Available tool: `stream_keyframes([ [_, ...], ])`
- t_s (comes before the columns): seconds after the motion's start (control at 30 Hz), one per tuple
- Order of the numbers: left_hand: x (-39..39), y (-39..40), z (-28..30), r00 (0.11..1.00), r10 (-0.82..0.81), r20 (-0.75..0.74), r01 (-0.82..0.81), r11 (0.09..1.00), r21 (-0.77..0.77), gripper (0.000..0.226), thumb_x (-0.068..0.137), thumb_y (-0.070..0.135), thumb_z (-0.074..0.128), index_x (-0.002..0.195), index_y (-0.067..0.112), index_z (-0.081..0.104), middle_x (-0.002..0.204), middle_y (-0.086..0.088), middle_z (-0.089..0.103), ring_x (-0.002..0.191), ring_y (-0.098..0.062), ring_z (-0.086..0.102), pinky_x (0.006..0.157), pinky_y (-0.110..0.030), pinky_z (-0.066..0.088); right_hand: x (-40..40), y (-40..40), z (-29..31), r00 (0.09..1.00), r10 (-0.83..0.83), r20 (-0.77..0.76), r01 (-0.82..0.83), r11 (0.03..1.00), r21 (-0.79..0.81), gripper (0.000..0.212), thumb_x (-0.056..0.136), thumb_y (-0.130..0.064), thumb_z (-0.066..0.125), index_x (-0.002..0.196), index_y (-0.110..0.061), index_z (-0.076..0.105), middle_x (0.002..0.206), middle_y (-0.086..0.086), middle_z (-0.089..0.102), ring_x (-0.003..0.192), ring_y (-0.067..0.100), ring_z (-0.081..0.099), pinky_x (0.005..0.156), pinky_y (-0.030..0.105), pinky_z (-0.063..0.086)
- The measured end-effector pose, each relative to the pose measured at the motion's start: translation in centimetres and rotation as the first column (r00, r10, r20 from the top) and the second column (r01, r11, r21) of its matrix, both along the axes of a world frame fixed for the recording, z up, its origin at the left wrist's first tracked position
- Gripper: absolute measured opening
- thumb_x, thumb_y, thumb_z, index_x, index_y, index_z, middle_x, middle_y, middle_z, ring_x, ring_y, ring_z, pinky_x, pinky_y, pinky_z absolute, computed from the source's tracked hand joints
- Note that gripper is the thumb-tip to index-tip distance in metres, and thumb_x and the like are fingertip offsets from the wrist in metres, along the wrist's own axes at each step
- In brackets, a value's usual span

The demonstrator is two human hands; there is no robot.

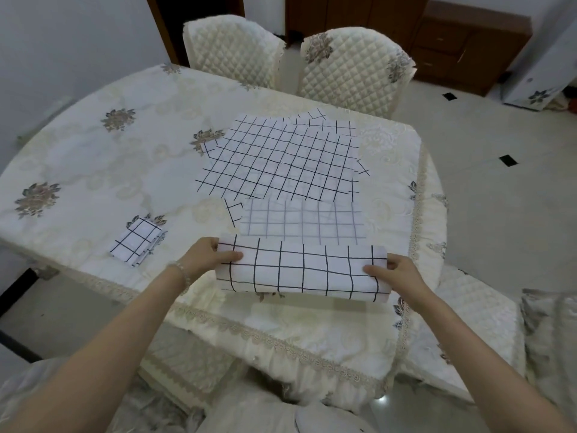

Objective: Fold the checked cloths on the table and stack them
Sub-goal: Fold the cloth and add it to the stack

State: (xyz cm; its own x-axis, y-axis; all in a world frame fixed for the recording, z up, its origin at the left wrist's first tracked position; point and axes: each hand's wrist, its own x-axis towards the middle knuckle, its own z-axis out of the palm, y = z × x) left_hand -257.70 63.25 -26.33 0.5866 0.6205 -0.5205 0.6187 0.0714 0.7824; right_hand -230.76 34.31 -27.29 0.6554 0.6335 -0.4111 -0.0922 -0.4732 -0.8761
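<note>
A white cloth with a black check (301,270) is lifted over the table's near edge, its front part turned over toward the far side. My left hand (209,256) pinches its left edge and my right hand (393,275) pinches its right edge. The cloth's far part (303,221) lies flat on the table with the faint back of the check showing. Behind it, several unfolded checked cloths (281,157) lie overlapping in a loose pile. A small folded stack of checked cloths (137,240) sits to the left.
The table (93,157) wears a cream floral tablecloth with a lace hem. Two quilted chairs (352,67) stand at the far side, another chair seat (474,314) at the right. A dark wooden cabinet (462,42) stands beyond on the tiled floor.
</note>
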Motion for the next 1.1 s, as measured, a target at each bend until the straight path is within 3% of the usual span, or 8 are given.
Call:
stream_keyframes([
  [0.1,1.2,-0.1,-1.1,0.994,0.107,-0.013,-0.106,0.993,0.047,0.037,0.066,0.037,0.082,0.077,0.006,0.065,0.079,-0.008,0.067,0.073,-0.024,0.063,0.068,-0.028,0.050,0.0,0.9,-0.9,0.996,-0.091,0.026,0.091,0.996,-0.018,0.009,0.081,-0.008,0.073,0.083,-0.016,0.070,0.080,0.000,0.072,0.069,0.010,0.069,0.061,0.021,0.054],
  [0.23,3.3,-0.7,-2.7,0.980,0.200,-0.004,-0.199,0.974,0.108,0.015,0.086,0.016,0.067,0.076,0.008,0.059,0.067,0.001,0.057,0.059,-0.009,0.051,0.044,-0.008,0.036,0.2,3.0,-2.0,0.984,-0.147,0.102,0.152,0.987,-0.044,0.018,0.086,-0.010,0.068,0.071,-0.015,0.060,0.066,-0.004,0.061,0.059,0.011,0.056,0.056,0.023,0.044],
  [0.33,4.6,-0.2,-3.5,0.977,0.212,-0.002,-0.208,0.964,0.162,0.013,0.088,0.017,0.064,0.087,0.005,0.062,0.082,-0.007,0.062,0.072,-0.017,0.056,0.055,-0.014,0.040,1.2,5.1,-2.7,0.970,-0.158,0.187,0.172,0.983,-0.062,0.040,0.088,-0.011,0.064,0.059,-0.015,0.037,0.054,-0.005,0.034,0.053,0.013,0.030,0.053,0.027,0.022],
  [0.5,7.4,2.9,-4.8,0.970,0.240,-0.039,-0.227,0.952,0.207,0.048,0.086,0.028,0.066,0.113,-0.011,0.058,0.116,-0.023,0.062,0.109,-0.035,0.057,0.095,-0.041,0.043,3.7,8.7,-3.7,0.939,-0.189,0.288,0.225,0.970,-0.096,0.034,0.089,-0.013,0.061,0.064,-0.007,0.039,0.061,0.002,0.033,0.057,0.015,0.028,0.044,0.019,0.021],
  [0.73,11.5,6.2,-6.8,0.977,0.190,-0.099,-0.158,0.950,0.270,0.055,0.091,0.027,0.060,0.136,0.000,0.044,0.141,-0.012,0.047,0.131,-0.026,0.042,0.108,-0.031,0.030,6.8,12.6,-6.4,0.918,-0.189,0.349,0.264,0.947,-0.181,0.030,0.088,-0.015,0.059,0.076,0.008,0.045,0.066,0.008,0.042,0.059,0.016,0.035,0.049,0.025,0.025],
  [0.83,12.4,7.0,-8.4,0.970,0.194,-0.148,-0.144,0.945,0.295,0.019,0.091,0.024,0.059,0.105,0.011,0.062,0.110,-0.002,0.062,0.111,-0.023,0.051,0.092,-0.028,0.037,7.2,13.6,-6.9,0.903,-0.164,0.397,0.263,0.942,-0.210,0.030,0.088,-0.011,0.055,0.066,-0.008,0.034,0.061,0.004,0.033,0.056,0.016,0.028,0.051,0.032,0.020],
  [0.9,12.9,7.2,-8.4,0.971,0.163,-0.176,-0.093,0.933,0.347,0.034,0.091,0.023,0.058,0.067,0.031,0.035,0.072,0.016,0.041,0.090,-0.015,0.042,0.069,-0.026,0.032,7.2,14.0,-7.3,0.892,-0.138,0.430,0.262,0.933,-0.246,0.032,0.087,-0.012,0.054,0.066,-0.013,0.029,0.060,0.003,0.031,0.055,0.017,0.026,0.051,0.032,0.018],
  [1.1,13.2,7.6,-8.8,0.966,0.107,-0.237,0.008,0.899,0.438,0.043,0.087,0.023,0.059,0.062,0.030,0.024,0.071,0.007,0.043,0.085,-0.015,0.044,0.073,-0.031,0.038,7.5,14.4,-8.0,0.897,-0.183,0.403,0.304,0.916,-0.262,0.009,0.084,-0.009,0.055,0.081,-0.002,0.050,0.070,0.003,0.045,0.061,0.018,0.037,0.055,0.030,0.028],
])
